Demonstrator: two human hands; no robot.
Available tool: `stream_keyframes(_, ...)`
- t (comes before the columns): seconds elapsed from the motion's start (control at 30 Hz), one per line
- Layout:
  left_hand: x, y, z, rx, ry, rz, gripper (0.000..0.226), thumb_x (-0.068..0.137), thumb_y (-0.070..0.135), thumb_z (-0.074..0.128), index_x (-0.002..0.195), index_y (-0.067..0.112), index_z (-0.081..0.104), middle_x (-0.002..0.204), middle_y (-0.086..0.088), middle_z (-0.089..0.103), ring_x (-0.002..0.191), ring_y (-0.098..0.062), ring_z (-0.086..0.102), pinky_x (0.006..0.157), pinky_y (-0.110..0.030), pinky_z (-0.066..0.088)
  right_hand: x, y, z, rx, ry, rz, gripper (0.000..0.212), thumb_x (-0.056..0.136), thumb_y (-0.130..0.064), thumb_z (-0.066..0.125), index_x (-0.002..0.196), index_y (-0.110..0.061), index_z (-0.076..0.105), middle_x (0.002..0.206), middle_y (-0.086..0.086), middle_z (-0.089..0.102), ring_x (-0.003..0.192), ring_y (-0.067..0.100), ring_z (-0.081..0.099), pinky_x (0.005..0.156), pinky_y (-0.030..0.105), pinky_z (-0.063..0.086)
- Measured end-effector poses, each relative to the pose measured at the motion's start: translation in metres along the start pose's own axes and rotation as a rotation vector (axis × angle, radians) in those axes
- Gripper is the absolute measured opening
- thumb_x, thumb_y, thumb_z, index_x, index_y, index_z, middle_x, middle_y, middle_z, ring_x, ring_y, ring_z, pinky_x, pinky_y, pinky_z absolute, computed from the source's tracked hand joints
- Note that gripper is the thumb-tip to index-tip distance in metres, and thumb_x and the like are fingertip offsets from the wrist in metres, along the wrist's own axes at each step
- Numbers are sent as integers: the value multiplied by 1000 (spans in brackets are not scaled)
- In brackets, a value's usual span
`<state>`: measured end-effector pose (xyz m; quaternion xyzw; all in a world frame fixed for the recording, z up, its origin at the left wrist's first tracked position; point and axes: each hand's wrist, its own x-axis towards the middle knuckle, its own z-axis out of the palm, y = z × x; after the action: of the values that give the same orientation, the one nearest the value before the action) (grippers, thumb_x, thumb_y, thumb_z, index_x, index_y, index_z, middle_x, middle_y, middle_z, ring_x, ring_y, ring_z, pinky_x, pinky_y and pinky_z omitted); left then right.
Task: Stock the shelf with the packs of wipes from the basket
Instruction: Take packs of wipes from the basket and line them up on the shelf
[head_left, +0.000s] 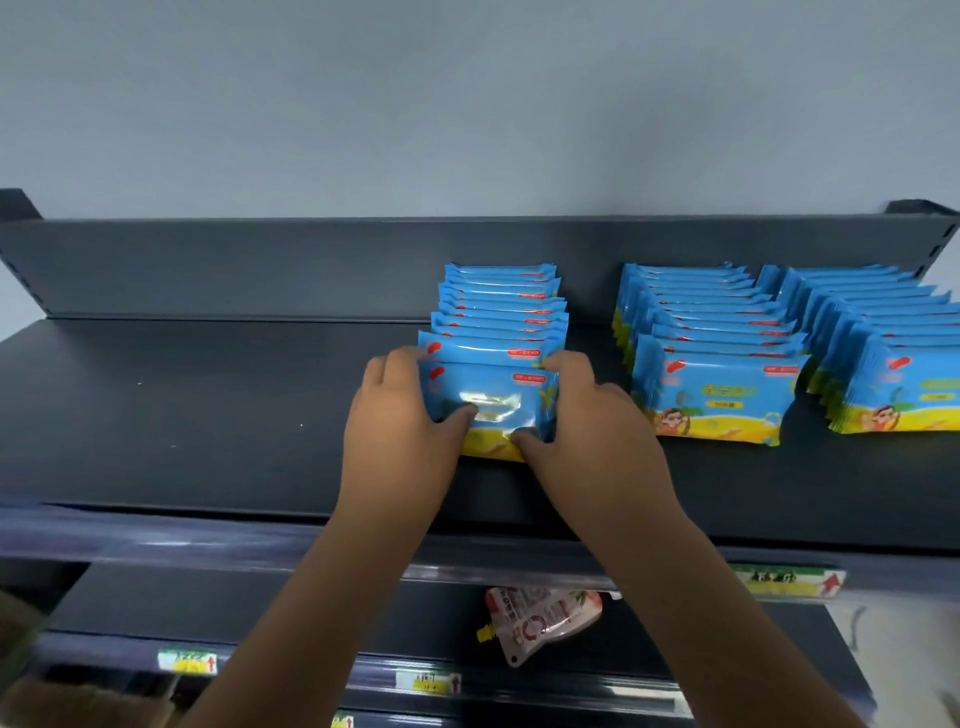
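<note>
Three rows of blue and yellow wipes packs stand upright on the dark top shelf. The front pack of the left row is held from both sides. My left hand grips its left edge, thumb on the pack's face. My right hand grips its right edge, thumb near the bottom. The middle row and the right row stand untouched to the right. The basket is out of view.
The shelf's back panel rises behind the rows. Bare shelf surface stretches to the left of the packs. A pink spouted pouch hangs on the shelf below, where price tags line the rails.
</note>
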<state>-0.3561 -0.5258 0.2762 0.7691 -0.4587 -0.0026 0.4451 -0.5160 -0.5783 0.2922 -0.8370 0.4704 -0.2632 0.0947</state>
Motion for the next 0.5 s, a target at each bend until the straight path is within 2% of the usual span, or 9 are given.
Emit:
stream_keyframes(0.07, 2, 4, -1, -85, -2, 6, 61, 76, 18, 86, 128, 24, 55, 123, 7, 51, 110, -14, 58, 93, -40, 55, 3, -1, 1, 6, 48, 7, 66, 84, -28, 78, 136, -20, 38, 89, -11, 33, 98, 23, 53, 72, 32, 40)
stream_keyframes(0.17, 5, 9, 0, -143, -5, 41, 65, 75, 9, 85, 128, 26, 53, 122, 10, 45, 109, -12, 57, 92, -39, 56, 11, 0, 2, -2, 91, 35, 67, 82, -21, 80, 134, -17, 37, 95, -5, 40, 99, 24, 52, 72, 31, 37)
stream_keyframes(0.3, 11, 6, 3, -94, 17, 33, 65, 74, 8, 84, 130, 21, 54, 125, 5, 45, 109, -17, 58, 90, -32, 51, 19, -2, 8, -48, 68, 34, 58, 84, -25, 77, 126, -17, 37, 111, 2, 58, 102, 22, 50, 71, 31, 36)
stream_keyframes(0.5, 13, -1, 3, -115, 18, 2, 72, 76, 8, 83, 137, 19, 47, 133, 1, 50, 118, -18, 54, 90, -28, 44, 16, 0, 16, -25, 80, 36, 65, 86, -30, 75, 136, -19, 35, 123, 1, 57, 109, 22, 50, 80, 34, 46)
